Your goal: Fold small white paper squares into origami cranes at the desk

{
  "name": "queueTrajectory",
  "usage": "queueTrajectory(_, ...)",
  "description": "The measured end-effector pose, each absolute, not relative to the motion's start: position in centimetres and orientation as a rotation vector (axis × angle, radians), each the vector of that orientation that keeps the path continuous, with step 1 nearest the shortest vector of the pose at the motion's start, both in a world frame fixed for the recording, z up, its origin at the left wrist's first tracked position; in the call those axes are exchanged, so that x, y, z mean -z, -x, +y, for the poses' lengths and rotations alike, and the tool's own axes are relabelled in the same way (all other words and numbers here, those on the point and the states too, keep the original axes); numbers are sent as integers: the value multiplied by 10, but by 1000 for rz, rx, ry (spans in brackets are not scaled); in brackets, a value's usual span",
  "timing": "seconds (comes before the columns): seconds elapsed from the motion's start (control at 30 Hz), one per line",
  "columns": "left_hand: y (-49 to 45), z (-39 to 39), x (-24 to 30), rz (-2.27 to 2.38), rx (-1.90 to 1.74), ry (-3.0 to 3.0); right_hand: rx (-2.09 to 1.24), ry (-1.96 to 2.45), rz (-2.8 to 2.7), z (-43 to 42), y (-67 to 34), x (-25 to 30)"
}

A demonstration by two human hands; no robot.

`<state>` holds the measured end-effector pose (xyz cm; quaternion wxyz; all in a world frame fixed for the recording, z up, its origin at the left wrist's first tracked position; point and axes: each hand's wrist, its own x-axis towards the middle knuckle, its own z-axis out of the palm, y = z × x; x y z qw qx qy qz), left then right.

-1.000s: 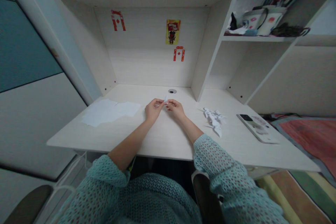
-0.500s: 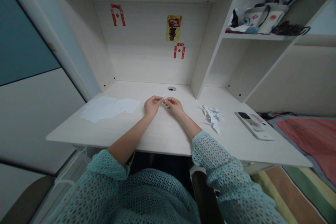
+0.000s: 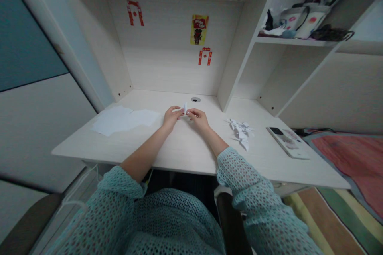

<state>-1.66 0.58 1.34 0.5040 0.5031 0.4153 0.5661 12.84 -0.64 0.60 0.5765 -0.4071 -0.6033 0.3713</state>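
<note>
Between my two hands is a small piece of folded white paper [image 3: 185, 107], standing narrow and upright above the desk. My left hand [image 3: 172, 117] pinches it from the left with thumb and fingers. From the right, the fingertips of my right hand [image 3: 198, 118] close on its other side. The paper's lower part is hidden by my fingers. To the right of my right forearm lies a cluster of folded white paper pieces [image 3: 241, 131]. Flat white paper sheets [image 3: 115, 121] overlap on the desk to the left of my left hand.
A white phone [image 3: 287, 143] lies on the right part of the desk [image 3: 185, 155]. Behind my hands is a round cable hole [image 3: 196, 99]. A shelf at upper right holds cups [image 3: 312, 20] with scissors. An upright panel [image 3: 243, 51] divides the desk's back.
The folded paper now stands more upright between my fingers. My left hand has shifted slightly left and its fingers have spread a little. The view has tilted slightly.
</note>
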Motion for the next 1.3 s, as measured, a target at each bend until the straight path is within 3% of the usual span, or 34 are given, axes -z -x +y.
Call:
queueTrajectory(0.23, 15, 8, -12, 955, -1240, -1174, -817, 960, -1380, -8, -129, -9)
queueTrajectory(0.53, 17, 7, -10, 814, -1050, -1104, -1023, 862, -1405, -11, -130, -12)
queueTrajectory(0.9, 13, 0, -19, 1042, -1236, -1382, -739, 1050, -1319, -2, -131, -3)
queueTrajectory(1.3, 14, 5, -15, 1041, -1128, -1458, -816, 1111, -1308, -2, -135, -2)
